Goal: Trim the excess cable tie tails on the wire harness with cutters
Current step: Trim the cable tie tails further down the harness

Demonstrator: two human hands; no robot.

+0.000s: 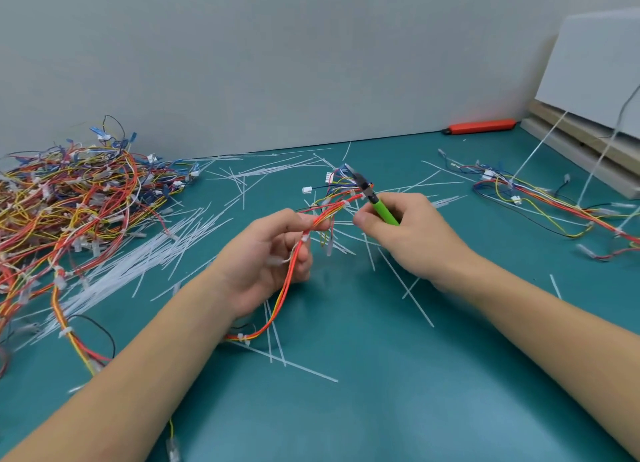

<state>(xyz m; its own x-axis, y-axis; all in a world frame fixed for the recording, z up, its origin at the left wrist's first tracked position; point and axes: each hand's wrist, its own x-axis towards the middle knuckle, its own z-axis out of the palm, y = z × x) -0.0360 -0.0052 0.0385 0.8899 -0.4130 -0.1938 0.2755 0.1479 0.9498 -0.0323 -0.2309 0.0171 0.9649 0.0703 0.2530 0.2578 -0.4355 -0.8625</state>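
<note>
Our left hand (pixel 273 253) pinches the wire harness (pixel 294 267) above the teal surface (pixel 381 409), fingers clamped on it; our right hand (pixel 405 233) grips the green-handled cutters (pixel 375 201), their tip at a tie.

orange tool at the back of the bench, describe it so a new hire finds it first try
Follow the teal table to its far edge, where it meets the grey wall. Right of centre, the orange tool lies flat against the wall, just left of the stacked boards. It is the only solid orange bar; everything else orange is thin wire.
</note>
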